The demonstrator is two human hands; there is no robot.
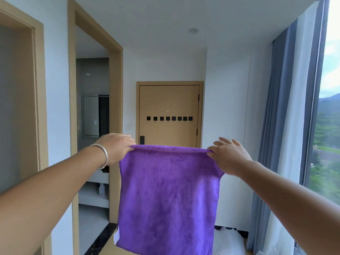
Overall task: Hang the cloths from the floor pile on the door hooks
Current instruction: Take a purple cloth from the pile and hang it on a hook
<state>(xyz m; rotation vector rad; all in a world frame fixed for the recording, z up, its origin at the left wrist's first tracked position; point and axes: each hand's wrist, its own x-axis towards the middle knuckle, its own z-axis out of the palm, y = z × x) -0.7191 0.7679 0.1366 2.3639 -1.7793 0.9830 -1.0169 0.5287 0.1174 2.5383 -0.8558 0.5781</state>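
A purple cloth point(168, 196) hangs spread out in front of me, held by its two top corners. My left hand point(115, 147), with a silver bangle on the wrist, pinches the top left corner. My right hand point(229, 155) pinches the top right corner with thumb and forefinger while its other fingers stick out straight. Ahead, at the end of the hallway, a tan door point(169, 100) carries a row of several black hooks point(169, 118), all bare. The floor pile is mostly hidden behind the cloth; something white point(228, 238) shows at the lower right.
An open doorway point(92, 126) on the left leads into a room with grey shelves. Blue and white curtains point(281, 126) hang along a large window point(329, 126) on the right. A dark lock handle point(142, 139) sits at the door's left edge.
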